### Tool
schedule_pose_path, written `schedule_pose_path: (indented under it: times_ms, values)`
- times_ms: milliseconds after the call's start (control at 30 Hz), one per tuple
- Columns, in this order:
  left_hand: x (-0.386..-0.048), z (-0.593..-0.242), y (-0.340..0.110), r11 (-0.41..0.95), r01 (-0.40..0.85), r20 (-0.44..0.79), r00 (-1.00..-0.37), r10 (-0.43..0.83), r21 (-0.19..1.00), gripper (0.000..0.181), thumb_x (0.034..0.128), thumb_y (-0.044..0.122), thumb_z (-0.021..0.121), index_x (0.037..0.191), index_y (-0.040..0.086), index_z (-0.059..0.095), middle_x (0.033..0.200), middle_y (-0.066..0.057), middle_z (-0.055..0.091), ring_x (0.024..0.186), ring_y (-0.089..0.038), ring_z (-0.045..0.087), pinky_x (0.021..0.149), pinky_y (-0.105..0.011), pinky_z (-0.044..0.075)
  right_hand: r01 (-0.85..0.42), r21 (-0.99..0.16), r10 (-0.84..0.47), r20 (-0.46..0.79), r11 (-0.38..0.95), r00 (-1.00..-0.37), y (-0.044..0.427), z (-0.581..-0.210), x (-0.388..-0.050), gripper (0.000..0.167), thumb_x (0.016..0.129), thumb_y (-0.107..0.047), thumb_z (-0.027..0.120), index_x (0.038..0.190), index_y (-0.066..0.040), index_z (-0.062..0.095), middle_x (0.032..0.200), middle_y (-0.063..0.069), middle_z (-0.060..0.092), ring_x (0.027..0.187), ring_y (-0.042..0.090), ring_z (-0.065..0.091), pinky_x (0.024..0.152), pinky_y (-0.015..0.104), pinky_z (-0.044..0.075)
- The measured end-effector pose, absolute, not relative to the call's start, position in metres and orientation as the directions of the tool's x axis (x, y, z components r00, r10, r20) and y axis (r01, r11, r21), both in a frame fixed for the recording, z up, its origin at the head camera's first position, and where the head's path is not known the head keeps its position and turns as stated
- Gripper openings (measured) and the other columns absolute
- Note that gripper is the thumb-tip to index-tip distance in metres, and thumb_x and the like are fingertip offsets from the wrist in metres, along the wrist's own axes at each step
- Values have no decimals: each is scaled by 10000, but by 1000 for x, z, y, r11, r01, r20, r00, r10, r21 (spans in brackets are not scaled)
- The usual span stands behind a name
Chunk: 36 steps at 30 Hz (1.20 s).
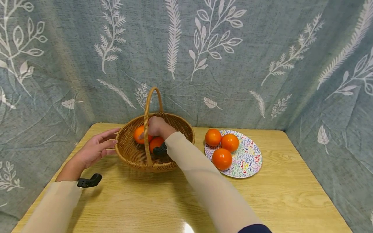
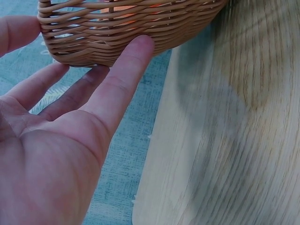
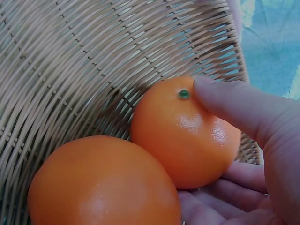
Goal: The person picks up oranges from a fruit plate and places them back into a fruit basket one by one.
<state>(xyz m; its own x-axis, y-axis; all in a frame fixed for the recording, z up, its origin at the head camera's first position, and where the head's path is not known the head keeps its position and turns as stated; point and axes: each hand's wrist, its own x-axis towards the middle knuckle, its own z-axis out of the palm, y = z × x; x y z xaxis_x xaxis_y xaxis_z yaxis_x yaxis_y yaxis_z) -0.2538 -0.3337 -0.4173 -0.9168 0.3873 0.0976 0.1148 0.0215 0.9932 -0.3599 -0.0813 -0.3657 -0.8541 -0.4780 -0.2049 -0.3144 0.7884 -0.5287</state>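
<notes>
OK, basket w/ 2 oranges, R grip clamped on one, L grip apart, touching basket; plate w/ 3

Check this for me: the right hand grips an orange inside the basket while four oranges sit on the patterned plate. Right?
Not quite: the head view shows three oranges on the patterned plate, not four. The right hand does grip an orange inside the basket.

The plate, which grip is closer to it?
Right. The right grip is on an orange in the basket, left of the plate; the left grip is farther off, at the basket's left side.
</notes>
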Motion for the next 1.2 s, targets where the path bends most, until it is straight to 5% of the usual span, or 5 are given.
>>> schedule_pose_path:
  times_ms: [300, 400, 500, 867, 1200]
  values:
    - [-254, -417, -332, 5, 104, 94, -918, 386, 995, 634, 1083, 45, 477, 1628, -25, 161, 1319, 50, 597, 1140, -65, 678, 884, -263, 620, -342, -551, -535, -237, 762, -811, -66, -357, -362, 415, 930, -295, 776, 651, -137, 512, 576, -34, 362, 523, 119, 312, 513, 242, 320]
    - [-254, -418, -331, 1, 100, 91, -917, 388, 995, 639, 1085, 45, 473, 1630, -27, 147, 1322, 55, 594, 1143, -63, 676, 883, -265, 621, -362, -587, -563, -201, 724, -801, -49, -350, -354, 273, 941, -287, 759, 1057, -46, 708, 966, 25, 692, 845, 148, 639, 734, 253, 547]
    - [-254, -417, -332, -3, 94, 87, -916, 391, 996, 643, 1089, 47, 463, 1632, -27, 125, 1327, 64, 591, 1145, -62, 676, 881, -262, 621, -383, -616, -590, -167, 689, -790, -32, -342, -342, 681, 928, -369, 771, 1496, -84, 526, 1523, 66, 537, 1371, 234, 538, 1097, 370, 511]
    - [-253, -418, -339, -46, 119, 128, -911, 393, 992, 596, 1079, -7, 448, 1631, 27, 226, 1320, 46, 607, 1142, -73, 677, 865, -276, 628, -376, -812, -610, 32, 447, -792, 29, -330, -301, 602, 912, -336, 794, 1441, -136, 588, 1445, 43, 611, 1341, 228, 584, 1099, 313, 505]
    - [-255, -418, -334, -13, 117, 112, -913, 393, 993, 592, 1081, 16, 462, 1625, 12, 228, 1312, 40, 604, 1137, -74, 677, 865, -279, 629, -339, -938, -325, 301, 66, -896, 106, -373, -276, 377, 921, -158, 786, 1273, -66, 690, 1293, 172, 685, 1230, 335, 658, 1028, 327, 569]
